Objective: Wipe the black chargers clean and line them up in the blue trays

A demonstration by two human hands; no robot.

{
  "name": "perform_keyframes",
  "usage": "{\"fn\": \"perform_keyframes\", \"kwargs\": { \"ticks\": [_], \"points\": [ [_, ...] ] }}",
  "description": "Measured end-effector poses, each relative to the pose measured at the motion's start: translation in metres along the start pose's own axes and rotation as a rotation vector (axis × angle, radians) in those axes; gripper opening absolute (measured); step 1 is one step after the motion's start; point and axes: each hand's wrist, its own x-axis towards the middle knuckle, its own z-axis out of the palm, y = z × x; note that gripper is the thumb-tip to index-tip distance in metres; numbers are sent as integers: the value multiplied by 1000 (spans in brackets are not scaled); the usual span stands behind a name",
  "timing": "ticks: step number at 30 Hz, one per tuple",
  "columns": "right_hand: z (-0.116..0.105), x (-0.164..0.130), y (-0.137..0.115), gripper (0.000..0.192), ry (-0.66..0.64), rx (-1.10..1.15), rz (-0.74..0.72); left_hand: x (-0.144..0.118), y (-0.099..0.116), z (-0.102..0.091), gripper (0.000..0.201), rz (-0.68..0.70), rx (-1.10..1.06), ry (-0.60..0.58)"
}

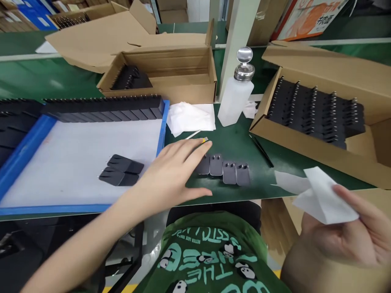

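Left hand [174, 171], fingers spread, reaches to the row of black plug adapters [224, 170] at frame center w/ right hand [342, 228] pinching a white wipe [324, 195] at lower right, prob. ready for cleaning.

- A single view comes from a camera worn on the person's head, looking forward and down across the green table [238, 142].
- It sits close: the person's own shirt [210, 256] fills the bottom edge.
- Cardboard boxes [171, 65] lie farther off, along the top.
- No second view shares the scene.
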Motion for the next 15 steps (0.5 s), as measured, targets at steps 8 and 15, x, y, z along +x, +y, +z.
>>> {"fn": "perform_keyframes", "kwargs": {
  "ticks": [8,15],
  "points": [
    [-9,1,-8,43,-158,79,333,34,-41,24,99,-118,-503,-371],
    [0,-2,-17,42,-246,121,392,20,-42,24,62,-245,-797,-253]
  ]
}}
